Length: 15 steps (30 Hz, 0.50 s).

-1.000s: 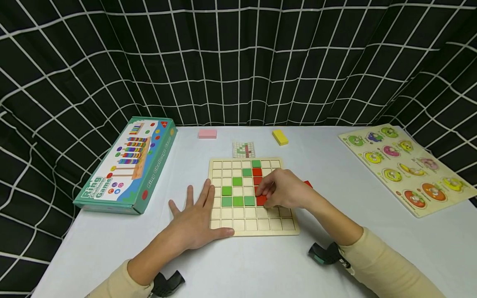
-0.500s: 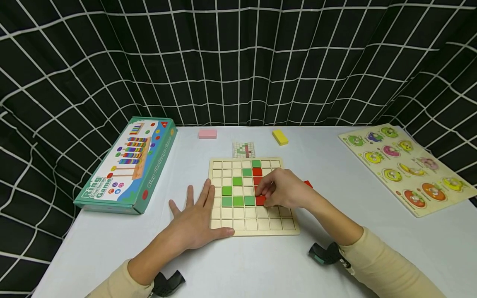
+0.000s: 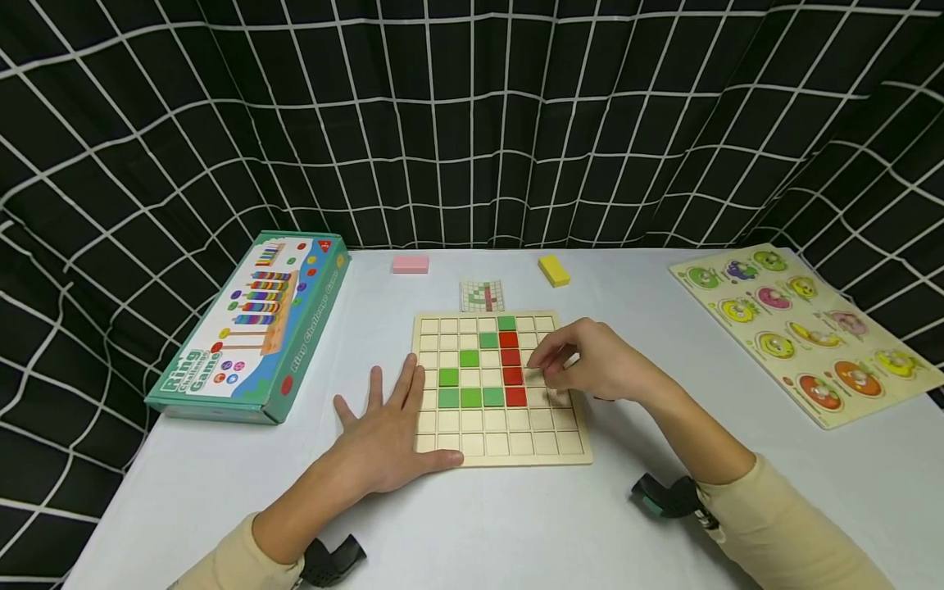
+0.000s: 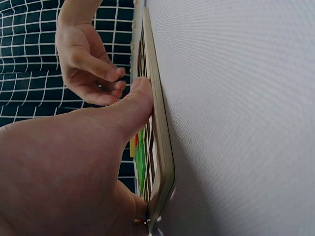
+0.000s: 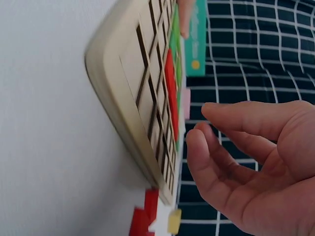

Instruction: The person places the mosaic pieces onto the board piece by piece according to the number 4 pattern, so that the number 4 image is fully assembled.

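Observation:
A wooden grid board (image 3: 501, 447) lies in the middle of the white table. It holds several green tiles (image 3: 470, 398) in a stepped line and a column of red tiles (image 3: 513, 377). My left hand (image 3: 383, 434) lies flat, fingers spread, on the table and the board's left edge; its thumb (image 4: 135, 105) rests against the board rim (image 4: 160, 147). My right hand (image 3: 586, 360) hovers over the board's right side, fingers loosely curled and empty (image 5: 236, 162). Loose red tiles (image 5: 142, 219) lie on the table beside the board.
A small pattern card (image 3: 483, 296) lies behind the board, with a pink block (image 3: 410, 264) and a yellow block (image 3: 554, 271) further back. A teal game box (image 3: 254, 328) sits at the left. A fruit peg puzzle (image 3: 807, 332) sits at the right. A black grid curtain hangs behind.
My right hand has let go of the lowest red tile in the column and drawn back up and to the right. The left hand has stayed put.

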### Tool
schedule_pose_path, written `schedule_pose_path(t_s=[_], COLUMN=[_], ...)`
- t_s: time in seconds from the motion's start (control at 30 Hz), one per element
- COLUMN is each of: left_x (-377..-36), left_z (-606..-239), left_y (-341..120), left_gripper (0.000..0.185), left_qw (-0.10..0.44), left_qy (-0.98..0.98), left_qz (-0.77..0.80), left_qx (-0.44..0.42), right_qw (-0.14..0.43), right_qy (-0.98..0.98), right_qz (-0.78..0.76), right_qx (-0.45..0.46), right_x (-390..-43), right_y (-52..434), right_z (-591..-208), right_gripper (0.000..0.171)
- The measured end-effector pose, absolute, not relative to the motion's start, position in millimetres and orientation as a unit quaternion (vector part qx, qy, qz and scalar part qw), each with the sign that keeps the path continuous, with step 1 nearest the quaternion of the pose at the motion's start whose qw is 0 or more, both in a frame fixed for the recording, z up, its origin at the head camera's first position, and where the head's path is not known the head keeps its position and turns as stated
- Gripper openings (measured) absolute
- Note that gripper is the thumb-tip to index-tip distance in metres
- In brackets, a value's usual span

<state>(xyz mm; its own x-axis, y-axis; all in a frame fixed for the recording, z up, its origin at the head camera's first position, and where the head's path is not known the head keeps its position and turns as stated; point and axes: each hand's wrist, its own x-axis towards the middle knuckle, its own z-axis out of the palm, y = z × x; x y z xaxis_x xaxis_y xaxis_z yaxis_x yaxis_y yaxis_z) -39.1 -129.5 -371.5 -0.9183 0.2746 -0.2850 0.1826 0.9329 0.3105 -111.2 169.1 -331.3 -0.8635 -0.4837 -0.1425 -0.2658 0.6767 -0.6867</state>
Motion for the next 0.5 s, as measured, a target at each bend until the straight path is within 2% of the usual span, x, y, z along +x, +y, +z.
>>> schedule_pose_path(t_s=[0.5], left_x=[-39], left_z=[-371], left_y=[-129], left_gripper=[0.125], left_qw=[0.163], left_qy=[0.968], left_qz=[0.148], left_qx=[0.12], right_qw=[0.161], right_qy=[0.908], right_qz=[-0.356], right_qx=[-0.149], right_x=[-124], right_y=[213], right_z=[-326], right_gripper=[0.029])
